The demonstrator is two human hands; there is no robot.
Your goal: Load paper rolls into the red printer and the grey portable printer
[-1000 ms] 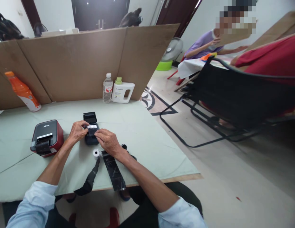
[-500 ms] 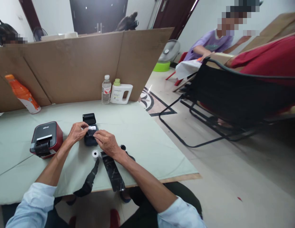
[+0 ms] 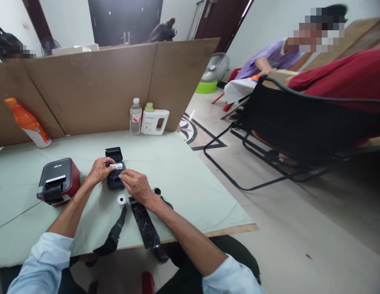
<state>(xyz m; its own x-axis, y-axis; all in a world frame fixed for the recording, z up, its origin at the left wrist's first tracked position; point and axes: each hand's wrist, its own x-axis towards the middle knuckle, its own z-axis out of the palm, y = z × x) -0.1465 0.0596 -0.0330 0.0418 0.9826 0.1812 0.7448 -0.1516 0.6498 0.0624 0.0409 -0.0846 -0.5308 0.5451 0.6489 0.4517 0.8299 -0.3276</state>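
My left hand (image 3: 99, 170) is pinched at the left end of a white paper roll (image 3: 116, 165) that sits in the open bay of the small black printer (image 3: 114, 176); thumb and fingertips close on the roll's edge. My right hand (image 3: 135, 185) lies curled over the front of that printer, fingertips on its body just below the roll, though I cannot tell whether it grips or only presses. The printer stands mid-table, lid (image 3: 113, 154) tilted up behind the bay.

Against the picture half a second back, both hands hold nearly the same pose; they and the printer sit a touch lower and leftward in view, which looks like head movement. The person in purple (image 3: 271, 57) at the far table has leaned further forward.

Just under my right wrist a second white roll (image 3: 121, 200) lies on its side, touching a black strap (image 3: 144, 222) that runs off the near table edge. To the left stands a red and black printer (image 3: 58, 181); small white lettering on its top is too small to read. At the cardboard screen (image 3: 95, 85) stand a clear bottle with a red label (image 3: 135, 116), a white jug with a green cap (image 3: 154, 119) whose label text is illegible, and an orange bottle (image 3: 27, 122) leaning far left.
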